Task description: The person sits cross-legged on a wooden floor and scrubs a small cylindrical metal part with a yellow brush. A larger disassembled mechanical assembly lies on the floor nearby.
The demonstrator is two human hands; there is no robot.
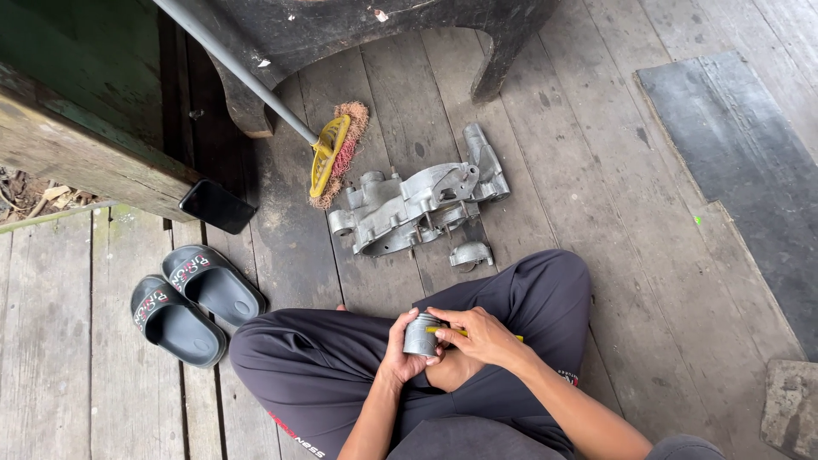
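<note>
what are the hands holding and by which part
The left hand grips a small grey metal cylinder around its side. The right hand holds a thin yellow tool by its shaft, its tip at the cylinder.

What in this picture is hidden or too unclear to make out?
Head view:
- Metal cylinder: its far side is hidden by the left hand.
- Yellow tool: its tip is covered by the right hand.
- Broom: its handle is cut off by the top edge.

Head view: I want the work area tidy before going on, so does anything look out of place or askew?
A black phone hangs over the edge of the wooden ledge, tilted. A broom lies on the floorboards beside the engine casing. The left hand holds a metal cylinder; the right hand holds a yellow tool.
</note>
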